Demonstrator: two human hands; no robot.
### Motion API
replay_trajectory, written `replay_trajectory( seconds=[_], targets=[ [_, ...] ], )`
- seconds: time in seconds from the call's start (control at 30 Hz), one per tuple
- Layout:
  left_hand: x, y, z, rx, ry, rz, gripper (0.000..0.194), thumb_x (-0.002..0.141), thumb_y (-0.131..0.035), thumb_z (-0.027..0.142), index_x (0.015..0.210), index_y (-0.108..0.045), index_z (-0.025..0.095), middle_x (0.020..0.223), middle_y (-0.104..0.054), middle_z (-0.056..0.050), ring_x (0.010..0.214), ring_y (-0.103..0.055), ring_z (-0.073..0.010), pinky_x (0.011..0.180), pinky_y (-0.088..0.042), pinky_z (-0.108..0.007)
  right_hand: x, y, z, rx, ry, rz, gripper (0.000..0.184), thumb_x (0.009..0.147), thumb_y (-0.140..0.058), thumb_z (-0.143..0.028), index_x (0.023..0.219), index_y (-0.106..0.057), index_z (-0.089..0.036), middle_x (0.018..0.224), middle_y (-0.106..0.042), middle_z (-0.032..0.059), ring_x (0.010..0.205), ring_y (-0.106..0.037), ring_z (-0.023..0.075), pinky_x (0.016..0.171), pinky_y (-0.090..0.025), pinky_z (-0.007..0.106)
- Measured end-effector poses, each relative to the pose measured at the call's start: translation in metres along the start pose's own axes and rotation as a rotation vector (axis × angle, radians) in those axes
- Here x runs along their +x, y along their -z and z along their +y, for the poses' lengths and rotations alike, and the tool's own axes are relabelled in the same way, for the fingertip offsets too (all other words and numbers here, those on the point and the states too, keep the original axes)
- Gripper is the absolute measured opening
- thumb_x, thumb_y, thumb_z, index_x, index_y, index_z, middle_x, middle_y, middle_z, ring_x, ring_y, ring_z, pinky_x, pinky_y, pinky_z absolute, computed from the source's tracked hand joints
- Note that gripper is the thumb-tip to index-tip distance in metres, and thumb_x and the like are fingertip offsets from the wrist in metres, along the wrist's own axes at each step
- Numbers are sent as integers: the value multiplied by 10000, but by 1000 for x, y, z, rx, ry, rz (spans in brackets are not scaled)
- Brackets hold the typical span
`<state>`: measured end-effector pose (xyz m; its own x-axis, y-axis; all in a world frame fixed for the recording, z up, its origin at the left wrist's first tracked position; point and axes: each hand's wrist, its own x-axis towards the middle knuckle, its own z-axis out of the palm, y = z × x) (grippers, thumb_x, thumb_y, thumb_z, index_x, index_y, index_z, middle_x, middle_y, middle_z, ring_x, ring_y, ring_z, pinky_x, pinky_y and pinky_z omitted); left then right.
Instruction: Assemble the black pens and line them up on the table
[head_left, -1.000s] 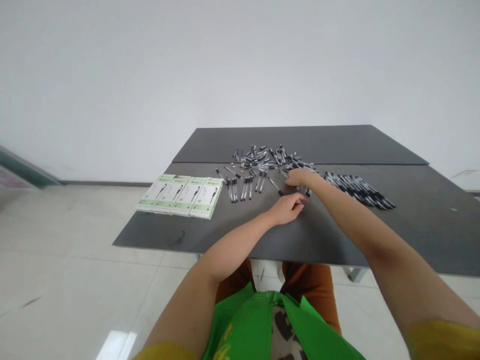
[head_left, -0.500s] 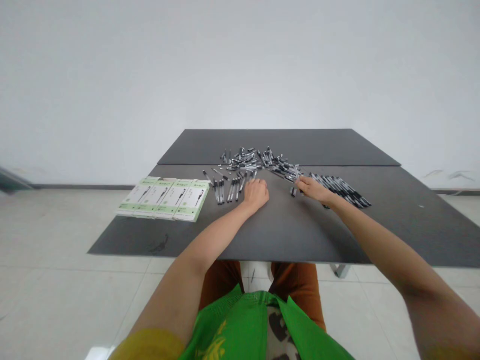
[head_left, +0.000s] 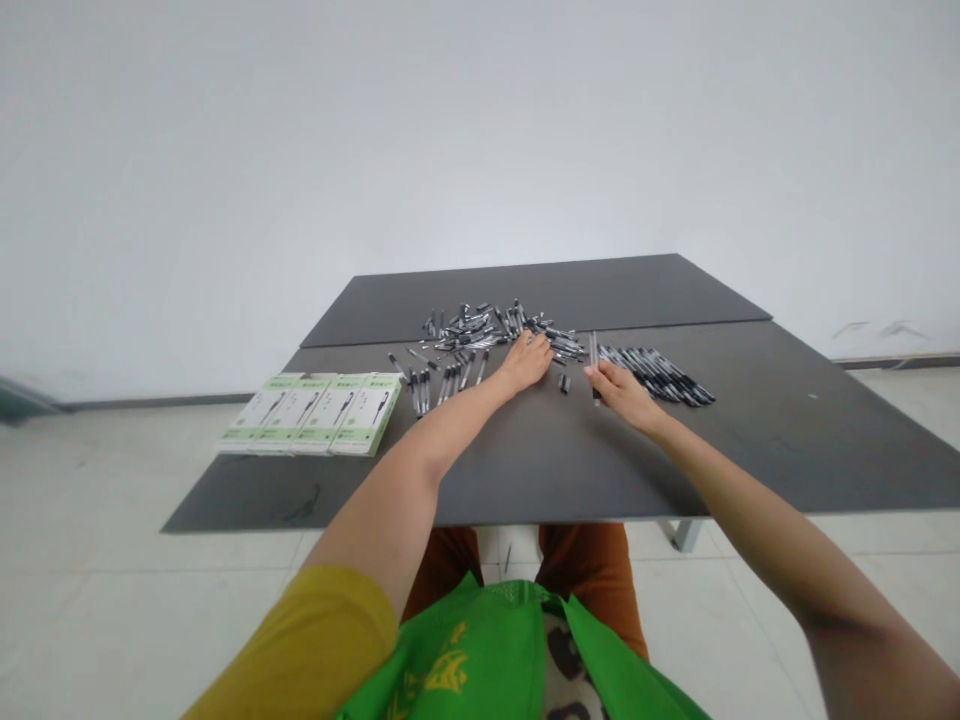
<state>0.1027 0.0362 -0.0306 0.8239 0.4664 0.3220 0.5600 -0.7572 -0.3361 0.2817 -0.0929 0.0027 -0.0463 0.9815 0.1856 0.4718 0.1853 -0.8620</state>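
Note:
My right hand point(head_left: 621, 393) is closed round a clear-barrelled pen point(head_left: 594, 347), which stands nearly upright with its dark end below the fingers; it may be more than one. My left hand point(head_left: 528, 360) reaches to the near edge of a loose pile of pens point(head_left: 466, 328), its fingers curled down among them. What those fingers hold, if anything, is hidden. Between the hands lie small dark pen caps point(head_left: 564, 383). Right of my right hand, a row of capped pens point(head_left: 660, 374) lies side by side at a slant.
Left on the dark table point(head_left: 480, 480) lie several white and green boxes point(head_left: 311, 415) with a pen printed on them, side by side. More pens point(head_left: 446, 383) lie in a loose row behind my left forearm. A seam crosses the table behind the piles.
My left hand has moved forward and right, from the bare table to the pen pile. My right hand has lifted the pen more upright, away from the pile. The view has shifted slightly.

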Motion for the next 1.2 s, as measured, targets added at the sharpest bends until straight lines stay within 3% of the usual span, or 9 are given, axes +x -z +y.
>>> replay_trajectory(
  seconds=[0.23,0.43,0.53,0.67,0.73,0.8,0.87,1.03,1.2],
  targets=[
    [-1,3,4,-16,67,-5,397,983,-271,112,1069,-655,61,1106,-660,-179,1177,-527,-266,1067,-327,-437,-2,1,5,365,-247,265,364,837,-549,-560,712,-423,-242,482,-260,-86,417,-228,86,422,-221,249],
    [-8,16,0,-158,202,46,362,955,-315,95,1143,-623,67,1182,-621,-210,1156,-545,-294,1024,-341,-465,-3,4,8,369,-184,398,393,874,-441,-643,730,-365,-285,502,-203,-76,406,-204,123,396,-202,295],
    [-7,27,-5,-194,362,109,337,968,-322,122,1158,-595,66,1242,-587,-225,1190,-536,-297,1021,-349,-462,-2,5,12,399,-120,480,420,862,-454,-686,774,-395,-279,528,-311,-58,415,-288,123,386,-233,287],
    [-4,44,-5,-259,597,274,296,996,-334,174,1186,-538,76,1265,-563,-217,1221,-528,-260,999,-393,-373,8,-5,2,550,-106,580,392,863,-506,-637,838,-451,-251,640,-512,-7,483,-438,115,420,-334,265],
    [-9,48,2,-311,729,310,327,1014,-279,186,1231,-497,73,1247,-573,-208,1138,-585,-236,938,-431,-337,18,-17,-9,646,-115,575,350,884,-502,-586,866,-454,-240,660,-542,-11,498,-469,107,450,-371,252],
    [-20,47,14,-357,784,274,375,1028,-219,204,1299,-450,87,1215,-603,-190,1043,-635,-229,864,-459,-328,29,-33,-20,712,-123,520,315,905,-482,-552,897,-443,-240,675,-561,-28,493,-491,100,459,-384,234],
    [-35,43,26,-380,750,195,403,1030,-204,215,1359,-413,111,1191,-633,-172,1004,-660,-234,820,-472,-324,38,-51,-27,788,-133,459,295,925,-468,-528,884,-425,-240,691,-562,-41,486,-512,91,457,-388,218],
    [-70,37,42,-409,505,-46,451,978,-319,166,1423,-391,172,1250,-634,-141,1016,-675,-237,801,-493,-309,48,-88,-28,1018,-270,397,300,984,-407,-444,787,-417,-217,619,-496,-46,474,-526,82,460,-423,192],
    [-73,35,38,-522,477,-49,470,969,-307,164,1432,-388,180,1238,-638,-134,993,-672,-228,815,-494,-320,50,-97,-23,1223,-408,443,298,1017,-272,-246,792,-461,-195,658,-549,-5,526,-586,79,526,-522,180]
  ],
)
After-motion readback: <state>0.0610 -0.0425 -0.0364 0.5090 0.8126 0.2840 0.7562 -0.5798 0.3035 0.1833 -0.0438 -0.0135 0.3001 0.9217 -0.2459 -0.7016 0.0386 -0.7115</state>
